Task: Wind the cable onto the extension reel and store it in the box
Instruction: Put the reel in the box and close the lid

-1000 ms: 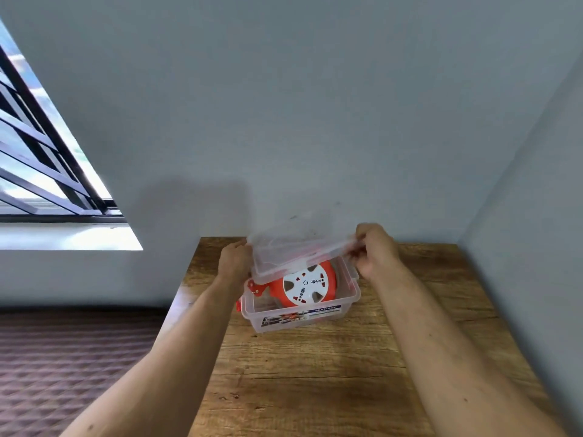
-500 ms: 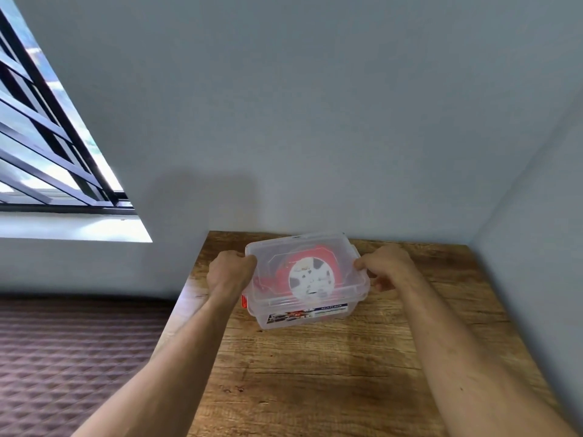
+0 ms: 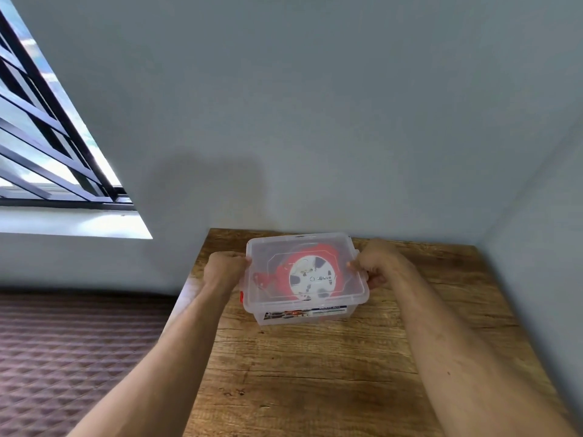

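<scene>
Head view looks down two bare forearms that reach forward over a wooden table with a knotty brown grain. Farther along, each hand grips one short end of a clear plastic box standing on the tabletop. On its near wall is a printed label; the words on it are too blurred to read. The left hand is curled into a fist at the box's left rim, fingers wrapped over the edge. The right hand is likewise curled and clamped on the right rim. A red latch shows just below the left hand, on the box's side.

A clear lid lies flat across the top of the box. Through it shows the reel: a red-orange round body with a white centre disc that carries dark socket openings. It lies flat inside the box. Whether the cable is fully wound cannot be made out through the plastic.

Beyond the table rises a plain grey wall, with a barred window at far left and a patterned floor beneath it.
</scene>
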`<state>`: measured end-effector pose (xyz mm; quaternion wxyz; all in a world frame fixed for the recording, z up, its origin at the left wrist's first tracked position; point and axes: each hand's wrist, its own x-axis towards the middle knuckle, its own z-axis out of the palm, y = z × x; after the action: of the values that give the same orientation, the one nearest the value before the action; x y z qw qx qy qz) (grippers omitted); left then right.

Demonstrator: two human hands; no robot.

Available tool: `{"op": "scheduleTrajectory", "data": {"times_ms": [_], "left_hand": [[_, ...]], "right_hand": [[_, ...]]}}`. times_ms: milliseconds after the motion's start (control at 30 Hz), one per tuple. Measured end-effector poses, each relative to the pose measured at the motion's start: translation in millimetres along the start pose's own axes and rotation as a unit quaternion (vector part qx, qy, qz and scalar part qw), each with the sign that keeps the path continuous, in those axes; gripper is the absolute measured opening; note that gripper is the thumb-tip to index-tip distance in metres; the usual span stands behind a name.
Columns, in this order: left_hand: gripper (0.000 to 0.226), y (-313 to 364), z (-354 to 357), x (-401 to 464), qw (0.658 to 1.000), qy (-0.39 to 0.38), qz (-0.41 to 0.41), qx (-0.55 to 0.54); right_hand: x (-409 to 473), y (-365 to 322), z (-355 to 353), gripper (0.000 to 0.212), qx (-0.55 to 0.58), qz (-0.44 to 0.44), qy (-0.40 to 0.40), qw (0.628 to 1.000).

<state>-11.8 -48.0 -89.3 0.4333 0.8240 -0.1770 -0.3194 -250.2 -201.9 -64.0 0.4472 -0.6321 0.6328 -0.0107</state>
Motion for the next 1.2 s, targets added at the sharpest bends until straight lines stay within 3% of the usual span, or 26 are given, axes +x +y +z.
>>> {"op": "scheduleTrajectory", "data": {"times_ms": [133, 300, 600, 767, 833, 967, 1200], "left_hand": [[0.01, 6, -3, 5, 0.995, -0.054, -0.075, -0.048], [0.021, 0, -18, 12, 0.957, -0.198, -0.18, -0.107], [0.035, -3, -26, 38, 0.957, -0.212, -0.186, -0.074], [0.019, 13, -22, 40, 0.974, -0.184, -0.135, -0.012], [0.004, 21, -16, 36, 0.983, -0.153, -0.104, 0.017], [0.012, 26, 5, 19, 0.992, -0.033, -0.02, 0.12], [0.011, 22, 22, 5, 0.97, 0.023, 0.05, 0.239]], "right_hand": [[7, 14, -6, 0.037, 0.12, 0.029, -0.049, 0.991], [10, 32, -5, 0.051, 0.243, 0.069, -0.157, 0.955], [18, 31, -11, 0.045, 0.275, 0.07, -0.151, 0.947], [13, 6, -12, 0.011, 0.134, 0.051, -0.087, 0.986], [13, 0, -10, 0.013, 0.082, 0.049, -0.064, 0.993], [10, -6, -3, 0.015, 0.035, 0.049, -0.03, 0.998], [3, -15, 15, 0.018, -0.101, 0.03, 0.094, 0.99]]}}
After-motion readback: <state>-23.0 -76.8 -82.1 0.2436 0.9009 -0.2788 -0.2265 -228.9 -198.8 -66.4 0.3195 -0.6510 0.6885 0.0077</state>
